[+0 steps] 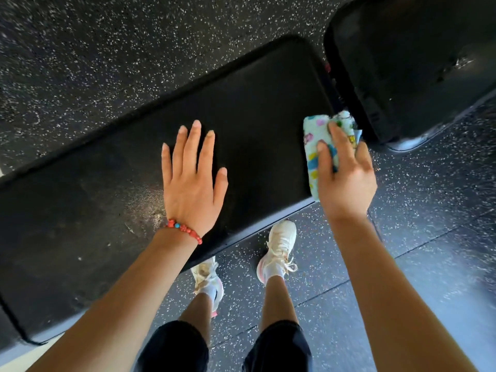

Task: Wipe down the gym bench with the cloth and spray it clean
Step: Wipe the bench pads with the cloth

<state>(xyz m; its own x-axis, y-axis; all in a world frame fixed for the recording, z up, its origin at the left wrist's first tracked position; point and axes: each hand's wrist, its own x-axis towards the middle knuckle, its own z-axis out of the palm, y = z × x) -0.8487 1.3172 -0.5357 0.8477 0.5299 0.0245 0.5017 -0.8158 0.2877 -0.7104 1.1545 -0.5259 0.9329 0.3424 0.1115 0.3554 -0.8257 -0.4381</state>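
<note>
The left hand (192, 181) is laid flat on the black bench (255, 116), its fingers straight and spread. A patterned cloth (316, 146) is gripped by the right hand (345, 173) at the pad's right end, partly hidden beneath the fingers. No spray bottle is seen.

2 hands (192, 181), 1 cloth (315, 154), 2 bench pads (255, 103), 2 shoes (280, 242).

Black padded table (255, 108); pale-blue cloth (314, 146) with yellow, pink and blue patches; dark floor (80, 49) flecked white; red bead bracelet (185, 230) with 1 turquoise bead
</note>
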